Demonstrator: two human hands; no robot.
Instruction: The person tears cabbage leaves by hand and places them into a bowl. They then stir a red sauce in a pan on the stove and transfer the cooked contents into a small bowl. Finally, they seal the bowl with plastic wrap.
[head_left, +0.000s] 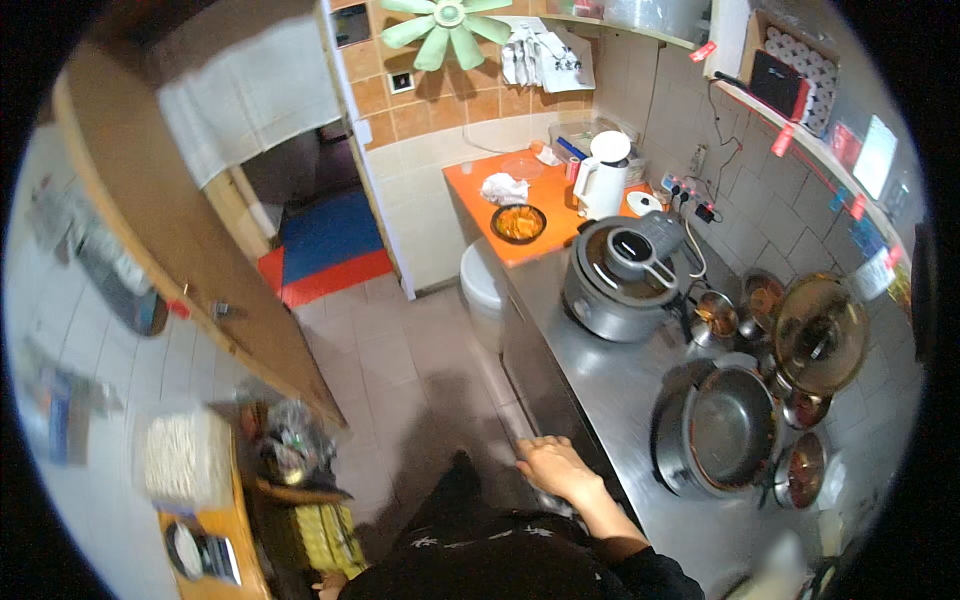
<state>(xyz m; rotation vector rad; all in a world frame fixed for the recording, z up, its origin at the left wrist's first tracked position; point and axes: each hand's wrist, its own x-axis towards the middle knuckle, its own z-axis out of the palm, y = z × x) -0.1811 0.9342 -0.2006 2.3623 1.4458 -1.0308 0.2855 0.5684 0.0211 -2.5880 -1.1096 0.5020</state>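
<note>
Low in the head view, my right hand (556, 466) reaches over the front edge of the steel counter (600, 375), fingers slightly curled; whether it touches anything is unclear. My left hand (330, 585) shows only in part at the bottom edge, beside a yellow patterned package (326, 536); its fingers are mostly hidden. On the counter stand an electric cooker (619, 319) with a grey ladle-like utensil (634, 247) on its glass lid, and an open dark pot (731, 431) with reddish residue. Farther back, a black bowl of orange-red food (518, 223) sits near a white kettle (602, 180) with its lid up.
Several metal bowls with sauces (801, 471) and an amber glass lid (821, 334) line the wall side. A white bucket (482, 281) stands beside the counter. At left are a wooden door (187, 247), a bag of rubbish-like items (296, 442) and a wooden table (251, 555).
</note>
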